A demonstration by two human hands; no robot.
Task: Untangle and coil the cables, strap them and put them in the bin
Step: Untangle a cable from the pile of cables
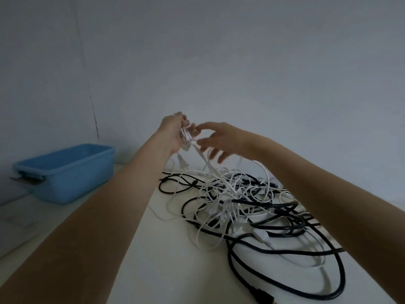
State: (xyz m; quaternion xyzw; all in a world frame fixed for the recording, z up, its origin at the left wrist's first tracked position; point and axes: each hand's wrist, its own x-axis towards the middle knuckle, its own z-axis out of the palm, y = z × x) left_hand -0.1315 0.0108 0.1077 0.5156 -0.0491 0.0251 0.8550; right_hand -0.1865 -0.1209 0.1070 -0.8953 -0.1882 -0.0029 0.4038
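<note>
The left hand is covering most of the white cable bunched in its grip, so the number of loops there cannot be told. The right hand's fingertips are blurring, and whether they are touching that cable is unclear. In the cable pile, black and white strands are crossing over one another, hiding where each one runs. The black plug is being cut off by the bottom edge. The left forearm is hiding part of the tabletop. The blue bin is showing only its outer wall and rim; its inside is hidden.
</note>
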